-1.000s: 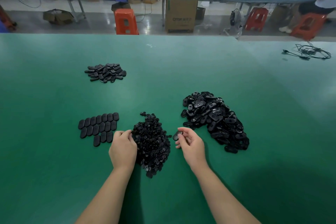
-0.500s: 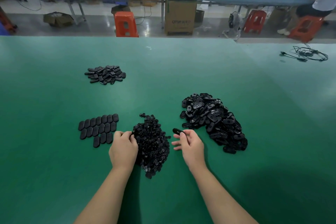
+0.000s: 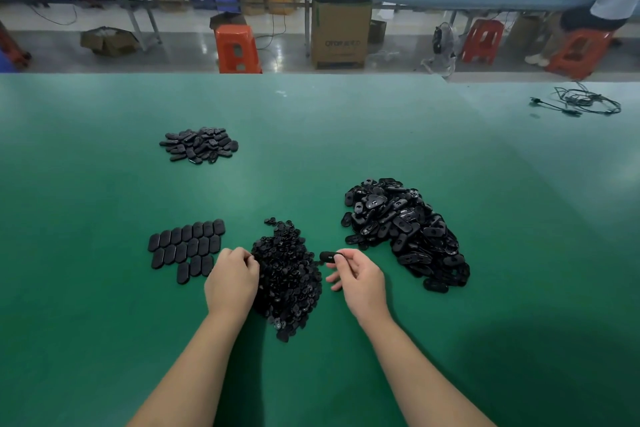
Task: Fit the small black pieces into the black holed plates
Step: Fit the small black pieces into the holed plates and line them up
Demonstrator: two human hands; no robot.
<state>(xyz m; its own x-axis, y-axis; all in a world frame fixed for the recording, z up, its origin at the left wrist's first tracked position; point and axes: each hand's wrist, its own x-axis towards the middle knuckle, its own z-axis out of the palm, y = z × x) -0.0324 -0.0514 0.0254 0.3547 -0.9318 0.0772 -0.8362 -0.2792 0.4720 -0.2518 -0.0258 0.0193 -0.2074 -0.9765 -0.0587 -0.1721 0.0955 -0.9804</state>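
Black and slightly glossy, the holed plates are oblong with rounded ends, each pierced by an opening, and they lie tumbled in a big loose heap on the green table. Just left of that heap sits the pile of small black pieces, much finer and knobbly, heaped in a long mound. Left of the small pieces again, a set of plates lies flat in neat staggered rows, smooth sides up. Far beyond those rows, another little pile of plates lies jumbled.

Between the two main heaps, the right hand pinches a single plate by its end between thumb and forefinger, the other fingers loosely curled beneath, holding it just above the right edge of the small pieces. On the opposite edge of that mound the left hand rests with fingers curled in at the pile; whether they hold a piece cannot be told.
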